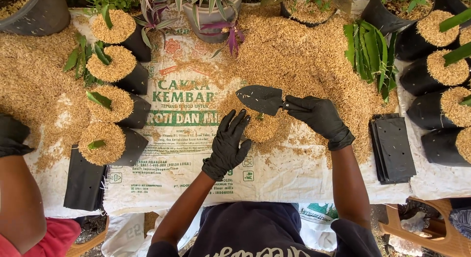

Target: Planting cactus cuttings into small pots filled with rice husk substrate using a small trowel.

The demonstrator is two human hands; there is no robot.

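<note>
My left hand (229, 143), in a black glove, has its fingers spread against the side of a small black grow bag (260, 128) filled with rice husk, from which a tiny green shoot pokes out. My right hand (320, 115), also gloved in black, is shut on the handle of a black garden trowel (261, 99). The trowel's blade points left and hovers just above the bag's top. A large heap of rice husk (299, 60) lies behind the bag on a printed white sack (181, 154).
Filled black grow bags with seedlings stand at the left (105, 139) and right (441, 68). A stack of flat empty bags (392, 148) lies right, cut green leaves (368, 53) behind it. Another person's gloved hand (11, 135) and arm sit at far left.
</note>
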